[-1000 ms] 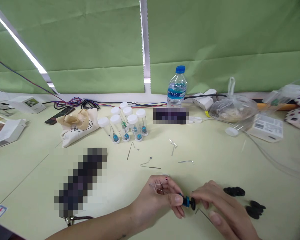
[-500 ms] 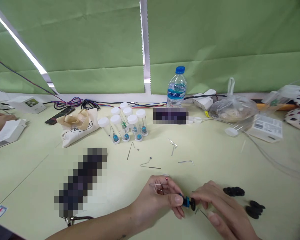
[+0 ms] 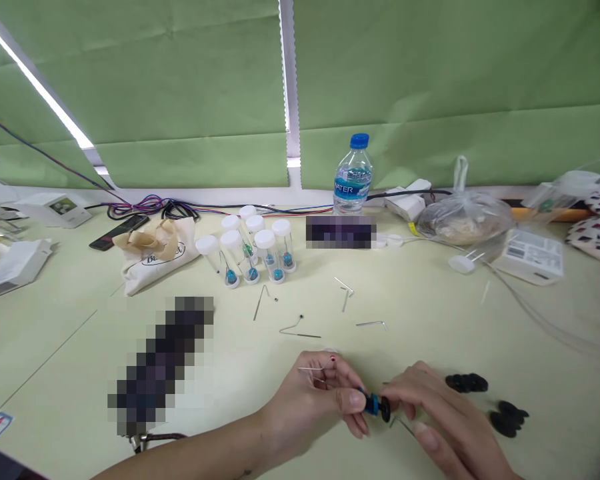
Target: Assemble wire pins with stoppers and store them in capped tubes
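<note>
Pinches a small blue and black part (image 3: 374,403) between the thumb and fingers of the left hand (image 3: 330,397), over the near side of the desk (image 3: 220,373). Has a thin bent wire (image 3: 314,369) with a red tip in that same hand, poking up across the palm. Holds the right hand (image 3: 445,413) just beside the part's round black end (image 3: 385,409). Cannot tell about the right grip, pinching or spread, with a thin bent rod (image 3: 403,425) partly hidden by the thumb. Has flat black pieces (image 3: 467,383) lying to the right of that hand. Has more bent metal rods (image 3: 300,333) lying past the hands, then seven clear tubes (image 3: 250,250) with white lids standing close together near a cloth bag (image 3: 155,263). Has a water bottle (image 3: 353,187) standing at the back.
</note>
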### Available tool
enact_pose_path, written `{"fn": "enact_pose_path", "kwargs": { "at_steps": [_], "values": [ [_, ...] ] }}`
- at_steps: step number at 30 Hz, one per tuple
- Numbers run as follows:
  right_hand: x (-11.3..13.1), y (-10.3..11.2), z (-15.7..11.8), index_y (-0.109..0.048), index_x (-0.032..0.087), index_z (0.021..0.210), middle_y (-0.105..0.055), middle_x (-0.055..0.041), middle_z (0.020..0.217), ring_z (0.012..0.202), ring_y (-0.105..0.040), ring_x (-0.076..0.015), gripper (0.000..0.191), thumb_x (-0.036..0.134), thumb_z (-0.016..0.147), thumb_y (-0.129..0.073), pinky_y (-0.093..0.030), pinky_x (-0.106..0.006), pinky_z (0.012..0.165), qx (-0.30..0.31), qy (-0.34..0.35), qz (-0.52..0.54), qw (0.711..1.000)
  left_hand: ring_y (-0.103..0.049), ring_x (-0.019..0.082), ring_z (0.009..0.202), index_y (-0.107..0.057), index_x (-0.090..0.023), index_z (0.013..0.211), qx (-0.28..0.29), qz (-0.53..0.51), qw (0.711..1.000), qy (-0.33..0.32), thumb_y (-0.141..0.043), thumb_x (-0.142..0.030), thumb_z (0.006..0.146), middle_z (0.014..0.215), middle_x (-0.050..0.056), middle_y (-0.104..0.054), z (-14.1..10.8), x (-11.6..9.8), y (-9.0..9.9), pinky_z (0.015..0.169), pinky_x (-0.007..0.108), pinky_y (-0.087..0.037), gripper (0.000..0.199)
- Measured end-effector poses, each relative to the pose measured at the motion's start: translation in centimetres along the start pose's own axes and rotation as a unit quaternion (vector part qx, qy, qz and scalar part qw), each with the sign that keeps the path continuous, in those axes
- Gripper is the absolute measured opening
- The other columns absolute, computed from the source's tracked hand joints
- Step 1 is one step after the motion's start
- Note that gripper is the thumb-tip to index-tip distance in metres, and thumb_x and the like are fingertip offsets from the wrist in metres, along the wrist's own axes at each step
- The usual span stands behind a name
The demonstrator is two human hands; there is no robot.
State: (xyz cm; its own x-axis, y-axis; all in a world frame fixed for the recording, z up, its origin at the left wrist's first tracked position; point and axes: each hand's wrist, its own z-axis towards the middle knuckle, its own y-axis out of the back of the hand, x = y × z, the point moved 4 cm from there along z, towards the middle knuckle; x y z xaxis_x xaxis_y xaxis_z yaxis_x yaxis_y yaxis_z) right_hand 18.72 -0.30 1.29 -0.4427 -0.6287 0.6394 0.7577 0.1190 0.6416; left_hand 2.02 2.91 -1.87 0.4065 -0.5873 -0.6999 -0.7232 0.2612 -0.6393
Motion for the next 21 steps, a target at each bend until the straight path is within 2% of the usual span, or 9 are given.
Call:
{"fn": "enact_pose_path", "kwargs": {
  "at_steps": [9,15,21],
  "values": [
    [-0.14,-0.19,-0.13,-0.053,0.020,0.107,-0.060,-0.0040,0.077,0.071,-0.059,-0.0184,0.023,0.033,0.098,-0.037,-0.050,-0.033,0.069,0.004,-0.003,0.012,1.000,-0.062,0.014,0.047,-0.065,-0.007,0.070,0.003,-0.001,1.000,0.000,-0.083,-0.022,0.060,0.055,0.004,-0.063,0.07,-0.03,0.04,0.047,0.023,-0.049,0.025],
    [-0.28,-0.07,-0.39,-0.051,0.022,0.115,-0.062,-0.0054,0.085,0.073,-0.060,-0.0187,0.026,0.036,0.098,-0.037,-0.050,-0.032,0.068,-0.005,-0.023,-0.002,1.000,-0.062,0.014,0.047,-0.065,-0.008,0.070,0.004,-0.001,1.000,-0.001,-0.082,-0.020,0.061,0.053,0.004,-0.063,-0.01,-0.03,0.07,0.047,0.023,-0.049,0.023],
    [0.15,-0.10,0.11,-0.052,0.021,0.107,-0.059,-0.0037,0.077,0.071,-0.057,-0.0181,0.027,0.036,0.100,-0.031,-0.048,-0.032,0.067,0.012,0.003,0.023,1.000,-0.062,0.014,0.046,-0.065,-0.008,0.069,0.008,-0.001,1.000,-0.005,-0.083,-0.021,0.060,0.054,0.004,-0.063,0.11,0.11,0.08,0.046,0.023,-0.049,0.024]
  ]
}}
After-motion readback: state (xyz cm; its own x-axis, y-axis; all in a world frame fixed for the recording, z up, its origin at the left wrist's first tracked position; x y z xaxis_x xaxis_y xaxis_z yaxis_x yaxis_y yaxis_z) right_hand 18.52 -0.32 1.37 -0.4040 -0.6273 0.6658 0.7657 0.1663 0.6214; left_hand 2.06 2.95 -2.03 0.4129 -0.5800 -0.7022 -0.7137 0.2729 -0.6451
